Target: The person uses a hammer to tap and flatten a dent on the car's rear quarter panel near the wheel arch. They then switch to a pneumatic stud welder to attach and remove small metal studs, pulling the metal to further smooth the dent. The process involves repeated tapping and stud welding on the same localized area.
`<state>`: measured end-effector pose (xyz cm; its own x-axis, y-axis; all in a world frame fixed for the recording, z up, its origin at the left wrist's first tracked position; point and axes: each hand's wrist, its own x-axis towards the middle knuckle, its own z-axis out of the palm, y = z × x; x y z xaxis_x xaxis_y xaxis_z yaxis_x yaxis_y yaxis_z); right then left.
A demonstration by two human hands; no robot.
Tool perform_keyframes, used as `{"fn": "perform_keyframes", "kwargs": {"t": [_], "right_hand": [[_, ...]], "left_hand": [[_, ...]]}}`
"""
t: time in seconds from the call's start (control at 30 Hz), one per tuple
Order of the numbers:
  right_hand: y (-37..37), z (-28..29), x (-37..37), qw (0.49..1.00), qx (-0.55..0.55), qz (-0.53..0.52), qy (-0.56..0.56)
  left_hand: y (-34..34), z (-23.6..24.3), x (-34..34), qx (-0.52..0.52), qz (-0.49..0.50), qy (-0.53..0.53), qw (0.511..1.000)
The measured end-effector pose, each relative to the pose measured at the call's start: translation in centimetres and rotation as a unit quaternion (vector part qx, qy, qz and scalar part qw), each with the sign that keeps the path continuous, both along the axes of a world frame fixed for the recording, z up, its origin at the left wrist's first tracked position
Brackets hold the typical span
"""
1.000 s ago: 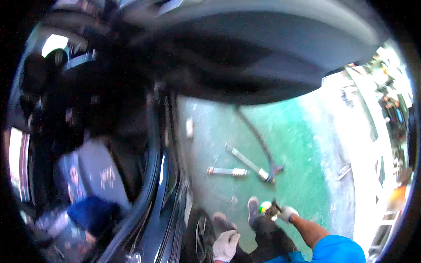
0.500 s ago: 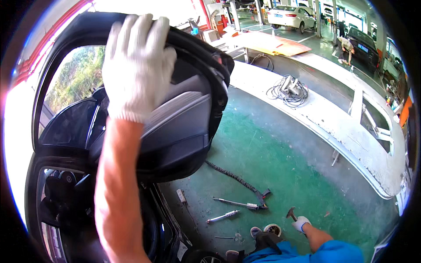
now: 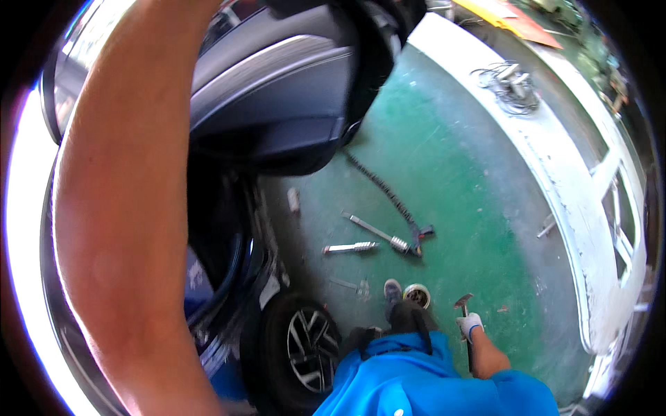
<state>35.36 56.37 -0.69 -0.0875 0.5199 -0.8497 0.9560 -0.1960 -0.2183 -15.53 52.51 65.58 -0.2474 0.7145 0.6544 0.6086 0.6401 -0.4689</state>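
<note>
My left forearm (image 3: pixel 125 208) rises across the left of the picture beside the open black car door (image 3: pixel 274 104); that hand is out of sight beyond the upper edge. My right hand (image 3: pixel 469 324), in a white knit glove, is closed on the handle of a hammer (image 3: pixel 463 301) low beside my right leg. Near my feet a round tin (image 3: pixel 416 296) with dark contents sits on the green floor. Farther forward lie two metal bar tools (image 3: pixel 349 247) with ribbed sections and a dark coiled hose (image 3: pixel 381 187) with a fitting at its end.
The car's wheel (image 3: pixel 310 347) is at my lower left, next to the dark door opening (image 3: pixel 215 215). A long white panel (image 3: pixel 555 159) curves along the right, with a coiled cable and metal tool (image 3: pixel 513 90) on it. An orange-yellow sheet (image 3: pixel 513 21) is behind it.
My view has tilted down from the workshop toward my feet. My left hand, seen on the door's top edge earlier, has left the picture at the top. My right hand still holds the hammer.
</note>
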Motion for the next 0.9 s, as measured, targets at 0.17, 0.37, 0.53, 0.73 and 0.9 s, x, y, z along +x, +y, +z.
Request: {"fn": "perform_keyframes", "kwargs": {"t": [0.17, 0.37, 0.53, 0.73, 0.9], "right_hand": [[0.3, -2.8, 1.9, 0.995, -0.019, 0.082, -0.043], [5.0, -4.1, 2.5, 0.967, 0.104, 0.224, 0.057], [5.1, 3.6, -5.8, 0.941, 0.083, 0.329, 0.000], [1.0, 7.2, -15.2, 0.888, 0.137, 0.435, 0.051], [-3.5, 11.8, -17.3, 0.874, 0.087, 0.422, 0.226]], "left_hand": [[-9.0, -4.0, 7.9, -0.019, 0.021, -0.023, 0.999], [-29.2, -10.0, 12.4, 0.003, -0.159, 0.103, 0.982], [-44.2, -12.5, 17.3, 0.065, 0.039, 0.100, 0.992], [-56.9, -15.4, 20.5, 0.003, 0.416, 0.146, 0.898], [-52.4, -23.0, 26.9, 0.264, 0.231, 0.080, 0.933]]}}
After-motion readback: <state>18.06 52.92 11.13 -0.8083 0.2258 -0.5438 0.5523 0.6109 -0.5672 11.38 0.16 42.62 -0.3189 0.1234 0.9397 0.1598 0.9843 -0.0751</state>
